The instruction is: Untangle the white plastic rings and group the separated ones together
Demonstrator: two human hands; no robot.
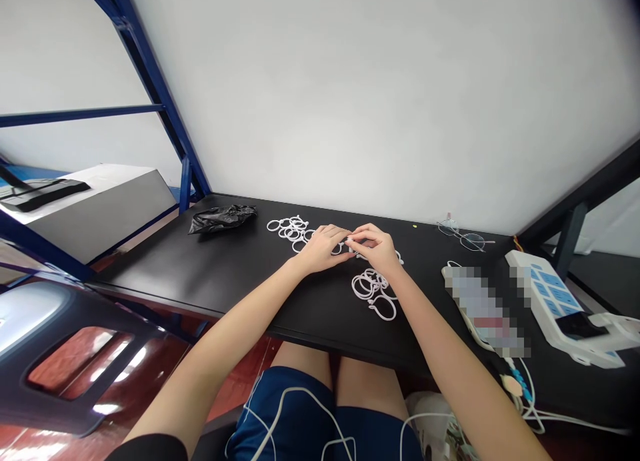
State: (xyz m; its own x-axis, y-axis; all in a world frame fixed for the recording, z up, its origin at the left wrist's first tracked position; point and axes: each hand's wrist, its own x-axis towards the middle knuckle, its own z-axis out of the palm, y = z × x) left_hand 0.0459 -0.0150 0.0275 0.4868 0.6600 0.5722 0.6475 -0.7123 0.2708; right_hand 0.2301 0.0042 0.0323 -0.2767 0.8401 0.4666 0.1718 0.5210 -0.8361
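My left hand (324,249) and my right hand (374,249) meet over the middle of the black table, fingertips pinched together. Between them is a small white plastic ring (338,249), mostly covered by the fingers. Left of my left hand lies a loose cluster of white rings (291,229), some with a small eyelet. A second pile of white rings (369,284) rests just below my right hand, near my right forearm. More white rings show partly from behind my right hand.
A crumpled black plastic bag (223,219) lies at the table's back left. On the right are eyeglasses (461,234), a phone (483,307) on a cable and a white power strip (555,294). White cables cross my lap. A blue-grey chair (45,354) stands at the left.
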